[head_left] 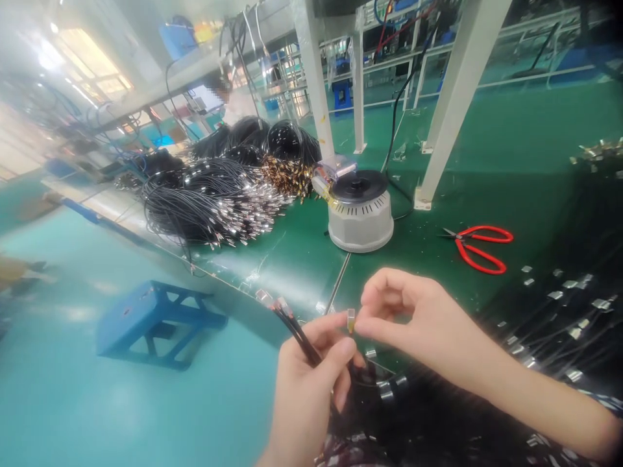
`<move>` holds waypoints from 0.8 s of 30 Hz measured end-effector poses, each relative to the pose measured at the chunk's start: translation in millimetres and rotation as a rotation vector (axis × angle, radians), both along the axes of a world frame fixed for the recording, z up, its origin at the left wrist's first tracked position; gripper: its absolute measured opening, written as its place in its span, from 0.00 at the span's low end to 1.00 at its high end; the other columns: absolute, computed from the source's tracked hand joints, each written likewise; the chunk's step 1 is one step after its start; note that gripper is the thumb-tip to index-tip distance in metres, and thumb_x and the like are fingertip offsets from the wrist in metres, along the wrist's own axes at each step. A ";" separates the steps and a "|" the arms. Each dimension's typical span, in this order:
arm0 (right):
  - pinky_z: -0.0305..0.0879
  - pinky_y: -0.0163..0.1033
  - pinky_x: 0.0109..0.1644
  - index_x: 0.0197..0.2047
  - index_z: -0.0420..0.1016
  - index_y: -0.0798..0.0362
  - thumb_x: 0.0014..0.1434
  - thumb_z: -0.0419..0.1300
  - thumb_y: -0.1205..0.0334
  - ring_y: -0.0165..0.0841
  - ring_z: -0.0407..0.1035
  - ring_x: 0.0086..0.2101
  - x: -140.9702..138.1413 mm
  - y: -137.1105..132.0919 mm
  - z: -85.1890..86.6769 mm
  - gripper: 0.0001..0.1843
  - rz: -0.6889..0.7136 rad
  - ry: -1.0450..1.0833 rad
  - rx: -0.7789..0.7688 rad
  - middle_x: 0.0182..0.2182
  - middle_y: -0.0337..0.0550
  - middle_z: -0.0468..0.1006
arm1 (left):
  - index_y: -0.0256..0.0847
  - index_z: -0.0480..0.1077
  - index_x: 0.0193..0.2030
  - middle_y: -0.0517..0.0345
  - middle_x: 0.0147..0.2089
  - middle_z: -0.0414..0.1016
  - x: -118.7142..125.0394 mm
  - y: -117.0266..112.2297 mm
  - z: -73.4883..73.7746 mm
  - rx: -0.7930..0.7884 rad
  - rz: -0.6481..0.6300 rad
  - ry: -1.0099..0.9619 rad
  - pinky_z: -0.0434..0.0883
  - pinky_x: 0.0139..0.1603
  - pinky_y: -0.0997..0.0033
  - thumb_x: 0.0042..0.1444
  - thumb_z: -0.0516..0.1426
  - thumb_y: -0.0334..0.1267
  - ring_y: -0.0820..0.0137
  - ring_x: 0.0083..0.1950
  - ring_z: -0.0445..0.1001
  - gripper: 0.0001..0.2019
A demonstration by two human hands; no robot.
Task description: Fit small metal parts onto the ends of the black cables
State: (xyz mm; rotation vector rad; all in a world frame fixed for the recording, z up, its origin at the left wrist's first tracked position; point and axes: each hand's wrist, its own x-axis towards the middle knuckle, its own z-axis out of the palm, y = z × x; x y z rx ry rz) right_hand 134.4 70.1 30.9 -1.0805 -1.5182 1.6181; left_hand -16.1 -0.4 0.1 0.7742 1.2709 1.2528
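Several black cables (296, 331) with small metal connectors at their tips pass through my left hand (316, 383), whose fingers are wrapped round them. My right hand (413, 308) has curled fingers, its thumb and index tips drawn toward each other at a small metal connector (351, 318) with a yellowish lower part. That connector sits between my left index fingertip and my right thumb. Below both hands lies a dark mass of black cables (413, 421) with silvery ends, partly blurred.
Red-handled cutters (481, 248) lie on the green tabletop (292, 263) at right. A white round device (360, 220) with a black disc top stands ahead. Coiled cable bundles (209, 194) fill the far left. White posts (457, 97) rise behind. A blue stool (156, 324) stands on the floor.
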 end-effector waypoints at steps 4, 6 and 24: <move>0.65 0.29 0.30 0.29 0.67 0.52 0.50 0.64 0.74 0.26 0.69 0.25 -1.6 -2.2 -0.6 0.10 -0.017 0.019 0.011 0.22 0.31 0.76 | 0.41 0.75 0.44 0.60 0.24 0.75 0.5 -1.2 -2.2 0.008 0.005 -0.009 0.50 0.15 0.83 0.55 0.62 0.36 0.85 0.13 0.58 0.10; 0.65 0.29 0.30 0.28 0.67 0.52 0.50 0.64 0.75 0.25 0.69 0.25 -3.4 -2.8 -1.2 0.10 -0.034 0.029 0.008 0.21 0.30 0.74 | 0.40 0.74 0.44 0.60 0.24 0.75 2.5 -1.8 -2.2 0.009 0.023 -0.020 0.50 0.15 0.83 0.55 0.62 0.35 0.85 0.13 0.57 0.10; 0.67 0.32 0.34 0.27 0.65 0.52 0.51 0.63 0.75 0.27 0.71 0.27 -11.8 -9.9 -8.4 0.12 -0.125 0.120 0.024 0.24 0.32 0.75 | 0.39 0.72 0.37 0.68 0.20 0.66 5.0 5.8 4.3 -0.045 0.057 -0.066 0.50 0.17 0.82 0.51 0.66 0.42 0.86 0.14 0.53 0.11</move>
